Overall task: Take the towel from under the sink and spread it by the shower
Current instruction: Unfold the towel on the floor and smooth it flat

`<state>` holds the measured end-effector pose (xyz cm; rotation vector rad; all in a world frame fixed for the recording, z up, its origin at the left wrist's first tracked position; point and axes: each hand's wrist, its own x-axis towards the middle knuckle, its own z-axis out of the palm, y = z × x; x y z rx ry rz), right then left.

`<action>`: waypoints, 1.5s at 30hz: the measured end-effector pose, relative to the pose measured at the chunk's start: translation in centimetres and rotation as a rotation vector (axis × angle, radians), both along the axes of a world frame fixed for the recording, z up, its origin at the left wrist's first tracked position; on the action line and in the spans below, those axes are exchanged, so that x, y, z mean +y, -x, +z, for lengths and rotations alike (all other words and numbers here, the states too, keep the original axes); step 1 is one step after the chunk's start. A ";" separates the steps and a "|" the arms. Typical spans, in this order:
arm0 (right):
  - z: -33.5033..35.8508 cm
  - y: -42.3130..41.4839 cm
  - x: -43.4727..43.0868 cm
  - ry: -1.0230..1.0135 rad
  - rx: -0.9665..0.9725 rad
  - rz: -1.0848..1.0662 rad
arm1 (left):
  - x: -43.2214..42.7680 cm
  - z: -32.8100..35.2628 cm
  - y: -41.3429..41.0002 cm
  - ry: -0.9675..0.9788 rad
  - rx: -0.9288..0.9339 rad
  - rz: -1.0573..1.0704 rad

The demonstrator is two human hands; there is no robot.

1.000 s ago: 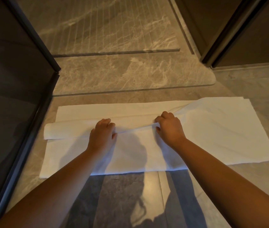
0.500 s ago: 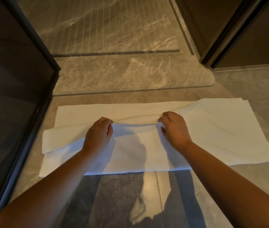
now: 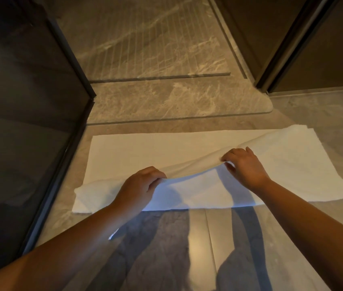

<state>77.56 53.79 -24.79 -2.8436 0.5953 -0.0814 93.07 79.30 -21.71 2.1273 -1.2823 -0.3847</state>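
A white towel (image 3: 145,148) lies lengthwise on the grey floor just in front of the shower's marble step (image 3: 166,101). Its upper layer is folded over, and both hands pinch that layer's edge. My left hand (image 3: 140,183) grips the fold near the towel's left middle and lifts it slightly. My right hand (image 3: 244,164) holds the same edge further right, a little higher. Below the raised fold the lower layer shows, shadowed by my arms. The towel's right part lies flat and slightly rumpled.
A dark glass shower panel (image 3: 19,122) with a black frame stands along the left. The ribbed shower floor (image 3: 145,45) lies beyond the step. A dark door frame (image 3: 288,49) rises at the upper right. Glossy grey floor tiles (image 3: 198,248) stretch toward me.
Both hands have drawn the folded top layer toward me, the left hand furthest. The fold now slants, and more of the towel's far half lies uncovered.
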 end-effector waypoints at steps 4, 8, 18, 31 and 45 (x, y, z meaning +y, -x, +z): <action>0.6 1.7 -0.2 0.013 0.064 -0.012 | 1.1 0.6 0.7 0.028 0.133 0.037; 1.5 2.2 0.3 -0.008 0.070 0.022 | 1.9 1.1 1.2 -0.046 0.365 0.096; 1.0 9.7 3.8 -0.270 0.357 0.049 | 5.0 -0.9 3.7 -0.297 0.554 0.015; 1.1 13.7 7.5 -0.529 0.705 0.044 | 7.1 -2.9 6.9 -0.607 0.700 -0.126; 1.3 14.2 11.3 -0.908 0.694 0.056 | 8.5 -3.1 5.6 -0.864 0.819 -0.260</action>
